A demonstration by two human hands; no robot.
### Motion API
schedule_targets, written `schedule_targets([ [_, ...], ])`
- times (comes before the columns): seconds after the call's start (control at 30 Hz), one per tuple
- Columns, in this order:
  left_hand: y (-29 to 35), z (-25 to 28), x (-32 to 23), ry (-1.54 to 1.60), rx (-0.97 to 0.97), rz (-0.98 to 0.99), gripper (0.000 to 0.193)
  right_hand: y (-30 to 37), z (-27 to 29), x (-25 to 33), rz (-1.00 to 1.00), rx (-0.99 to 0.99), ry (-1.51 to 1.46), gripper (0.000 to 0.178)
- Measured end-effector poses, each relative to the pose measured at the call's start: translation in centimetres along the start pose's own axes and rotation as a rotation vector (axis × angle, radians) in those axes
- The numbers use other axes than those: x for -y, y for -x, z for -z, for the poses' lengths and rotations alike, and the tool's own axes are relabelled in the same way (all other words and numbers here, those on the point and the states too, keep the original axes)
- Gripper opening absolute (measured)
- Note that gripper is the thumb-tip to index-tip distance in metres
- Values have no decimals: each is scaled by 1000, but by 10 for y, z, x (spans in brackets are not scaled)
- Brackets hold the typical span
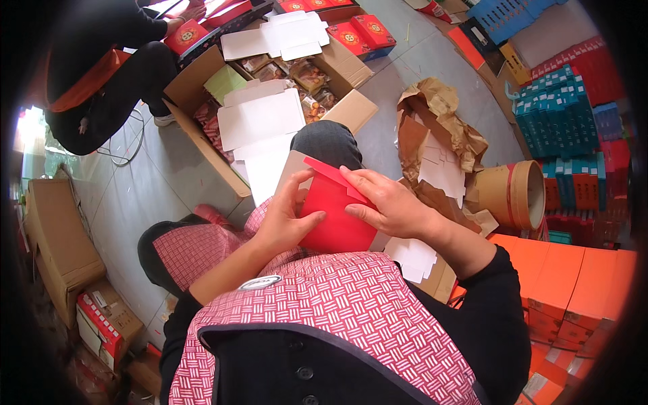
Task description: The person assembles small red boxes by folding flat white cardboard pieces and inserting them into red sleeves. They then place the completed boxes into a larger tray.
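Note:
A red cardboard box (335,219) is between my two hands, above my lap. A narrow flap stands out along its far edge, and grey-white card shows at its sides. My left hand (289,214) is curled round the left edge, thumb on the red face and fingertips at the far corner. My right hand (391,202) grips the far right part, its fingers on the flap and its thumb against the red face. Beyond my knee, flat white carton blanks (263,118) lie over an open brown carton (202,152) that holds several wrapped food packs (310,77).
At the upper left another person (101,74) works by red gift boxes (185,37). Crumpled brown paper (442,111) with white card lies right of my knee, near a round tub (509,196). Stacked teal boxes (557,118) and orange boxes (567,277) line the right side.

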State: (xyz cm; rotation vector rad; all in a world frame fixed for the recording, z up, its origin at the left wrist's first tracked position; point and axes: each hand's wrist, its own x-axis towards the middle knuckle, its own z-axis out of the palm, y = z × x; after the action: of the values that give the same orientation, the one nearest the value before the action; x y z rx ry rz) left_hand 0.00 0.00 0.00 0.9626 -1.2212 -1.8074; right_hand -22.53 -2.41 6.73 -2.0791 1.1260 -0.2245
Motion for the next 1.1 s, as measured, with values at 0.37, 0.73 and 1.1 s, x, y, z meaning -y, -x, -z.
schedule_targets([
  [0.37,-1,1,-4,83,43,87,78,-2,2,6,-8,-54,-43,49],
  [0.73,-11,5,-31,-404,245,-273,79,-6,11,-18,-155,17,-470,41],
  [1.1,-5,4,-15,-435,229,7,46,-8,18,-2,-47,53,-246,38],
])
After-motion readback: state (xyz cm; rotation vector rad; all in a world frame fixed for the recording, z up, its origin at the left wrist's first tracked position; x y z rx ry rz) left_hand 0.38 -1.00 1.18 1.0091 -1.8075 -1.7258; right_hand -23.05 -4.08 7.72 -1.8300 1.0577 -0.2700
